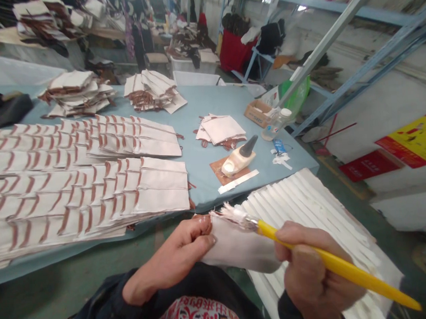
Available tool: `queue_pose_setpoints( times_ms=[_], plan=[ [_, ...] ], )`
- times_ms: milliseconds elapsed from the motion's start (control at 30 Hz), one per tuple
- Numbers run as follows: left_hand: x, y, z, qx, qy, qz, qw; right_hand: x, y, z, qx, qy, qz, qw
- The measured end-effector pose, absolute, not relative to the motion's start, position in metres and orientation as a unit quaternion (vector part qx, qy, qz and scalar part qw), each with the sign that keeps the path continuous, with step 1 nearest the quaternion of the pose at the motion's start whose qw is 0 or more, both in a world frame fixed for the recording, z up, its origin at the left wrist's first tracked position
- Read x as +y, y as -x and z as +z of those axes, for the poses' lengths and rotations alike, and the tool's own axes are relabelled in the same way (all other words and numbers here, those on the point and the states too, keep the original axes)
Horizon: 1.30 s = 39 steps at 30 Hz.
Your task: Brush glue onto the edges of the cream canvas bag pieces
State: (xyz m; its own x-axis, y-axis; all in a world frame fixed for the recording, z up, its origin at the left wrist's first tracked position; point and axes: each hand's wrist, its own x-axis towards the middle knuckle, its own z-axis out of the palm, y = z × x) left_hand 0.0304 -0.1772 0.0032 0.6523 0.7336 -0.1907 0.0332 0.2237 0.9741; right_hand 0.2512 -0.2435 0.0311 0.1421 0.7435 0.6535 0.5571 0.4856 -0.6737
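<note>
My left hand (175, 262) is closed on a pale leather piece (238, 247), thumb and fingers pinching its top edge in front of my chest. My right hand (313, 272) grips a yellow-handled brush (330, 262). The brush's glue-clotted white bristles (234, 214) rest on the upper edge of the piece. Both hands are below the near edge of the blue table (203, 103). A white glue bottle with a dark nozzle (239, 158) lies on a brown scrap just beyond the hands.
Long overlapping rows of pale pieces with brown edges (87, 184) cover the table's left. Loose piles (78, 92) sit at the back. A fanned row of white pieces (307, 212) lies at right. A cardboard box (258, 111) and plastic bottle (277, 124) stand by the metal shelving.
</note>
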Motion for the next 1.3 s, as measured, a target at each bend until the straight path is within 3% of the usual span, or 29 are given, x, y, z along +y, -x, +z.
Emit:
queue_pose_setpoints(
  times_ms=[67,233,333,500,667,833,1000,1300],
  plan=[
    [-0.178,-0.029,0.002,0.318,-0.550,0.248,0.732,-0.245,-0.248,0.033,-0.639,0.488,0.077,0.589],
    [-0.178,-0.023,-0.002,0.350,-0.548,0.246,0.719,-0.246,-0.242,0.029,-0.680,0.510,0.078,0.521],
    [-0.178,-0.020,-0.006,0.334,-0.513,0.242,0.753,-0.247,-0.241,0.024,-0.648,0.507,0.086,0.562],
    [-0.177,-0.017,-0.008,0.311,-0.477,0.253,0.782,-0.241,-0.233,0.019,-0.667,0.493,0.128,0.544],
    [-0.177,-0.014,-0.006,0.324,-0.468,0.264,0.778,-0.238,-0.232,0.016,-0.617,0.471,0.143,0.615],
    [-0.178,-0.014,-0.006,0.321,-0.458,0.254,0.789,-0.238,-0.229,0.012,-0.649,0.473,0.164,0.573],
    [-0.178,-0.013,-0.008,0.341,-0.499,0.253,0.755,-0.237,-0.226,0.010,-0.586,0.468,0.134,0.647],
    [-0.179,-0.021,-0.003,0.332,-0.490,0.221,0.775,-0.235,-0.223,-0.001,-0.630,0.466,0.138,0.606]
  ],
)
